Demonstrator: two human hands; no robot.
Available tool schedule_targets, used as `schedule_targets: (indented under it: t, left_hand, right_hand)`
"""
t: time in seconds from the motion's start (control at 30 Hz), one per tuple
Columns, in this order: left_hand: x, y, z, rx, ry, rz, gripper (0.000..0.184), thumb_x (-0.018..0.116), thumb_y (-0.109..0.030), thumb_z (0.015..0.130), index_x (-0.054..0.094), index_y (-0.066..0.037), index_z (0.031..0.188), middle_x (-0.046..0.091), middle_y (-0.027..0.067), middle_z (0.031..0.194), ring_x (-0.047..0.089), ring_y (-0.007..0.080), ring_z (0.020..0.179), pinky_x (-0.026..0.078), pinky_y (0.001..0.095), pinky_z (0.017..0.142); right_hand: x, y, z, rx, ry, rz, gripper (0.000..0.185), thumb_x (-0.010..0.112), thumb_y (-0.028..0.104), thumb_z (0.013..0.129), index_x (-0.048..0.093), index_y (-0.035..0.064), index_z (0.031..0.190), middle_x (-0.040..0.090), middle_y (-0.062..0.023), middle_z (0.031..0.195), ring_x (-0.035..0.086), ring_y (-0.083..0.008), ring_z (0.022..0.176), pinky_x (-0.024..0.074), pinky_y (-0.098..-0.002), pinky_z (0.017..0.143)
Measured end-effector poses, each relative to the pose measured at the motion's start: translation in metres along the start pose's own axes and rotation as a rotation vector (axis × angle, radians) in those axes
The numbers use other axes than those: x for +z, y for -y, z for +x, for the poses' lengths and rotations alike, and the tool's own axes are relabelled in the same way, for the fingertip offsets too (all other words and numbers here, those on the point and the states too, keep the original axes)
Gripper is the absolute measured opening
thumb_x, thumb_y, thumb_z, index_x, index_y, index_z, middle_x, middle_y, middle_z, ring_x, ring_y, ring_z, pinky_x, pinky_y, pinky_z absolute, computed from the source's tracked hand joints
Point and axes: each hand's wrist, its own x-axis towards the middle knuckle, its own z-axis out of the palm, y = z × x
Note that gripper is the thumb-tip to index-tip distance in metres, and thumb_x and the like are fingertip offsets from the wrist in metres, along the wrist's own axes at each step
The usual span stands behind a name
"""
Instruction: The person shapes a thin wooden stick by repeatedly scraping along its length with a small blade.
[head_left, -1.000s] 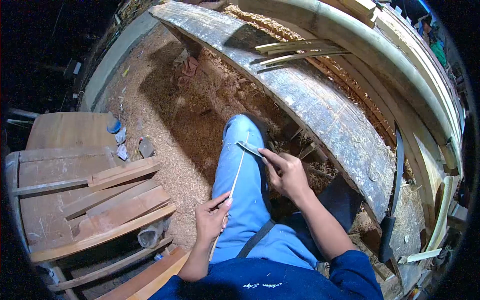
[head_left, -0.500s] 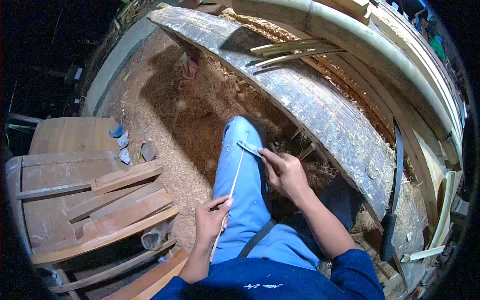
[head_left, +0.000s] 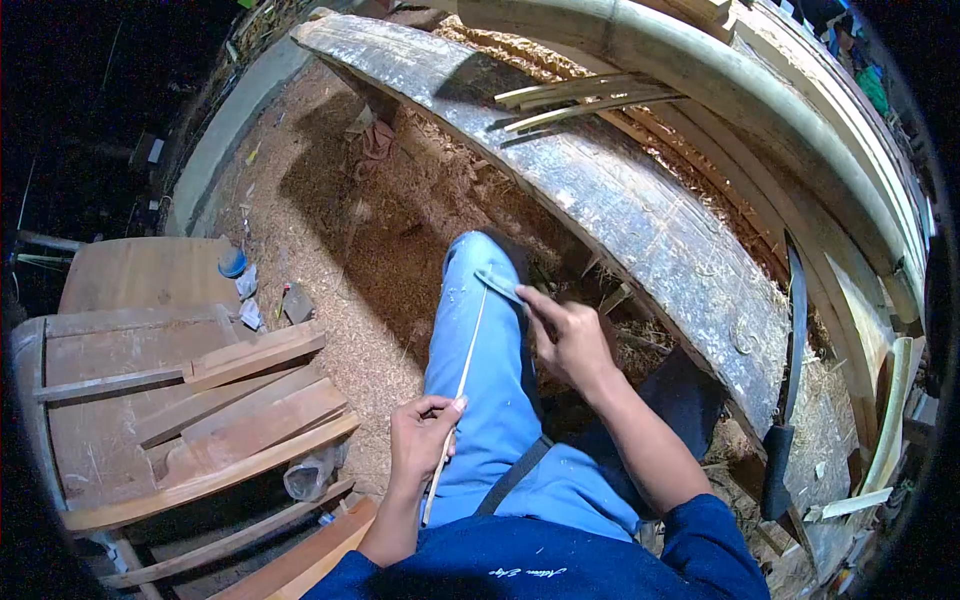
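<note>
My left hand (head_left: 422,438) is closed, pinching a thin pale bamboo-like stick (head_left: 468,365) between thumb and fingers. The stick lies lengthwise above my thigh in blue trousers (head_left: 480,400), its lower end near my shirt. In my right hand (head_left: 575,345) is a small knife (head_left: 498,283), gripped with the fingers closed; its grey blade points up and left over my knee. The blade meets or crosses the stick's far end; exact contact is too small to tell. The fist hides the knife's handle.
A long weathered plank (head_left: 620,220) curves across on the right, with split strips (head_left: 590,98) on it. A large dark-handled knife (head_left: 790,370) lies at its right end. Wooden pieces (head_left: 250,430) are stacked on the left, beside a blue-capped item (head_left: 232,263). Shavings cover the ground (head_left: 375,370).
The stick has slid slightly down toward my body, so its far end now sits at the blade rather than beyond it. The knife has tilted and shifted slightly upward. Both grips stay the same.
</note>
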Motion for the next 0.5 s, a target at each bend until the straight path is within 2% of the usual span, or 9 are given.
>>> schedule_targets:
  t: [0.07,0.13,0.2,0.27,0.33,0.37,0.43,0.47,0.5]
  left_hand:
    - [-0.003,-0.002,-0.001,0.005,-0.001,0.004,0.021,0.074,-0.015,0.086,0.068,0.005,0.084,0.057,0.0028,0.057,0.05,0.0071,0.041,0.036,0.0218,0.037]
    - [-0.001,-0.007,-0.002,0.005,0.002,-0.012,0.021,0.074,-0.016,0.086,0.067,0.004,0.082,0.057,0.0029,0.056,0.05,0.0072,0.04,0.036,0.0218,0.037]
    - [-0.002,-0.003,0.0,0.017,0.037,-0.023,0.021,0.075,-0.016,0.085,0.066,0.003,0.079,0.057,0.0027,0.055,0.049,0.007,0.039,0.035,0.0215,0.036]
    - [0.0,-0.003,0.002,0.022,0.013,0.001,0.022,0.074,-0.015,0.085,0.065,0.002,0.076,0.056,0.0028,0.054,0.049,0.007,0.039,0.035,0.0216,0.036]
    - [0.0,-0.003,0.0,0.03,0.016,-0.013,0.022,0.074,-0.015,0.085,0.064,0.001,0.075,0.056,0.0026,0.053,0.049,0.0069,0.039,0.035,0.0217,0.036]
    - [0.0,-0.003,0.0,0.034,0.018,-0.027,0.022,0.074,-0.016,0.085,0.064,0.0,0.073,0.055,0.0025,0.053,0.049,0.0068,0.039,0.035,0.0217,0.036]
    - [-0.003,0.0,0.0,0.025,0.021,-0.022,0.023,0.074,-0.016,0.086,0.063,0.0,0.073,0.055,0.0023,0.053,0.049,0.0069,0.039,0.035,0.0217,0.036]
    - [-0.002,0.001,0.001,0.027,0.024,-0.02,0.024,0.075,-0.016,0.086,0.063,-0.001,0.072,0.056,0.0021,0.053,0.049,0.0069,0.039,0.035,0.0217,0.036]
    - [-0.002,0.003,0.002,0.024,0.026,-0.021,0.024,0.075,-0.016,0.086,0.063,-0.001,0.072,0.056,0.0021,0.053,0.049,0.0069,0.039,0.035,0.0217,0.036]
  right_hand:
    - [-0.004,0.007,-0.009,-0.11,0.018,-0.143,0.029,0.067,0.009,0.086,0.069,0.0144,0.115,0.059,-0.0219,0.064,0.061,-0.0312,0.052,0.0469,-0.0402,0.05]
    - [-0.003,0.006,-0.003,-0.094,0.026,-0.146,0.03,0.066,0.008,0.086,0.069,0.0141,0.115,0.058,-0.0232,0.063,0.06,-0.0313,0.051,0.0469,-0.0403,0.05]
    - [0.001,0.001,0.003,0.019,0.027,0.058,0.032,0.067,0.01,0.085,0.066,0.0141,0.117,0.056,-0.0256,0.062,0.058,-0.0374,0.054,0.0487,-0.0457,0.055]
    - [0.001,-0.003,-0.001,-0.106,0.012,-0.094,0.031,0.066,0.01,0.087,0.066,0.013,0.117,0.06,-0.0257,0.068,0.061,-0.0373,0.054,0.0484,-0.0455,0.052]
    - [-0.002,0.004,-0.009,-0.133,-0.009,-0.148,0.032,0.068,0.009,0.085,0.067,0.0159,0.116,0.06,-0.0219,0.064,0.061,-0.03,0.05,0.047,-0.0387,0.049]
    - [-0.001,0.004,-0.006,-0.133,-0.007,-0.149,0.032,0.068,0.009,0.085,0.067,0.0159,0.116,0.06,-0.0219,0.064,0.061,-0.03,0.05,0.047,-0.0387,0.049]
    - [0.001,0.002,0.002,0.033,-0.056,0.096,0.033,0.069,0.01,0.085,0.068,0.0177,0.117,0.06,-0.021,0.063,0.061,-0.0298,0.05,0.0466,-0.0374,0.048]
    - [0.001,0.004,0.006,0.102,-0.047,0.083,0.033,0.069,0.01,0.084,0.068,0.0191,0.117,0.059,-0.0208,0.061,0.061,-0.029,0.049,0.0464,-0.0364,0.047]
    - [0.001,0.001,0.004,0.039,-0.038,0.062,0.033,0.069,0.01,0.085,0.068,0.0194,0.116,0.06,-0.0207,0.062,0.061,-0.0292,0.049,0.0466,-0.037,0.048]
